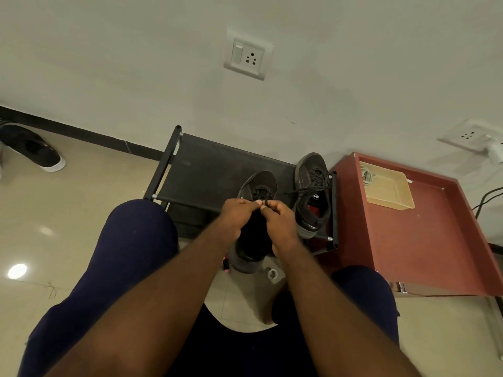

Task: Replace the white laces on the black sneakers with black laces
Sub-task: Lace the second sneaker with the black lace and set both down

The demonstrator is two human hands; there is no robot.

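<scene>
Lacing step: both hands at near sneaker [258, 186], front edge of black rack [206, 164].
L hand [234, 213] & R hand [280, 219]: fingers curled, thumb/forefinger tips pinching black lace [266, 203] over the upper eyelets, the two hands' tips nearly touching. 2nd sneaker [310, 191] sits on the rack, R end, fitted w/ dark speckled lace. Beige tray [392, 194] on red table [424, 240] holds pale coiled cord [367, 174].

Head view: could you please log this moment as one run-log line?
left hand, right hand: pinch black lace | near sneaker: mid-lacing | other sneaker: black-laced, on rack
</scene>
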